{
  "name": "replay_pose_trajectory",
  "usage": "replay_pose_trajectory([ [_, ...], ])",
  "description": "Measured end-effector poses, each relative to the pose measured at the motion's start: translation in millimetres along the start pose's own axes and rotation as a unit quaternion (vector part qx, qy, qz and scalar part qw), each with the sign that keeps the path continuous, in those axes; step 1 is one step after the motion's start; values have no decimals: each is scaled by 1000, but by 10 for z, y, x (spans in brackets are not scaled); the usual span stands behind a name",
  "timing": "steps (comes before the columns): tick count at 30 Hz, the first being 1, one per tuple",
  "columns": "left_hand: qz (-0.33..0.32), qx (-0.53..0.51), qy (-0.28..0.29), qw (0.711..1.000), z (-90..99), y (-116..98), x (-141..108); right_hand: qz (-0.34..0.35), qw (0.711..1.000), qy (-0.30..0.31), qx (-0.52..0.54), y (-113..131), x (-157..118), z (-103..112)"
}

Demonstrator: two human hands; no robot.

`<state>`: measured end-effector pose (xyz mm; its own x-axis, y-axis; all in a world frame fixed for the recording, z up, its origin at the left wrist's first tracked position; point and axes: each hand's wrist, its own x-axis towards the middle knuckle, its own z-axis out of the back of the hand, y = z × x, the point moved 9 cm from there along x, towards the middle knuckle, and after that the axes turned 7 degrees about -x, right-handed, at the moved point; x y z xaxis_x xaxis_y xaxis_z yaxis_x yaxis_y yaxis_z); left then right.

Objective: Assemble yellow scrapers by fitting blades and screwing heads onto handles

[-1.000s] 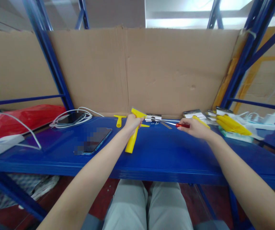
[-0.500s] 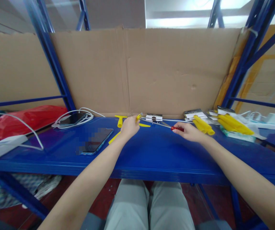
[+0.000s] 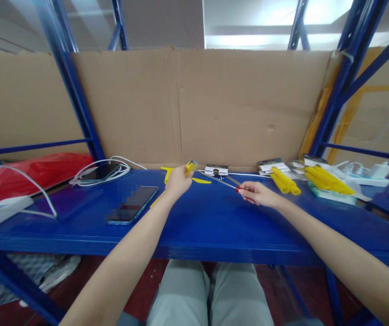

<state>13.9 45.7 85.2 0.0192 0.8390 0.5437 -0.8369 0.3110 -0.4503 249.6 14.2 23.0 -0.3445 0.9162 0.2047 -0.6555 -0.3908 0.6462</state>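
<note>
My left hand (image 3: 178,183) is closed on a small yellow piece (image 3: 190,167) with a shiny end. Between thumb and fingers, my right hand (image 3: 253,194) grips the red handle of a screwdriver (image 3: 229,184); its thin metal shaft slants up and left toward the yellow piece. Whether its tip touches the piece cannot be made out. Yellow parts (image 3: 201,180) lie on the blue table near my left hand, partly covered by it. Beyond the shaft sits a black and white card packet (image 3: 216,170), and a grey flat strip (image 3: 233,180) lies beside the shaft.
On the left are a phone (image 3: 134,204), a coiled white cable (image 3: 123,168) and a red bag (image 3: 35,174). Rolled yellow pieces (image 3: 284,180) and more yellow rolls (image 3: 328,179) lie on the right. Cardboard (image 3: 177,108) stands behind the blue table (image 3: 215,226).
My right hand has moved slightly left and down with the screwdriver, and its fingers cover more of the red handle. My left hand still holds the yellow piece. The view has shifted a little.
</note>
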Motion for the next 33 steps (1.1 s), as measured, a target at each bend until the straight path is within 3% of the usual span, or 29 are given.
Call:
replay_pose_trajectory([
  [7, 3, 9, 10, 1000, 15, -26, -20, 43, 994, -102, 2, 12, 2, 115],
  [12, 13, 9, 13, 1000, 23, -13, -19, 10, 997, -78, 18, 7, -16, 82],
  [18, 11, -2, 3, 1000, 32, 0, -15, 22, 997, -65, 25, 87, -25, 100],
  [24, 12, -21, 1, 1000, 26, 46, 14, 8, 1000, 11, 7, 96, -32, -20],
  [33, 22, -1, 27, 999, -19, 91, 28, 60, 996, -65, -12, 125, 10, 47],
])
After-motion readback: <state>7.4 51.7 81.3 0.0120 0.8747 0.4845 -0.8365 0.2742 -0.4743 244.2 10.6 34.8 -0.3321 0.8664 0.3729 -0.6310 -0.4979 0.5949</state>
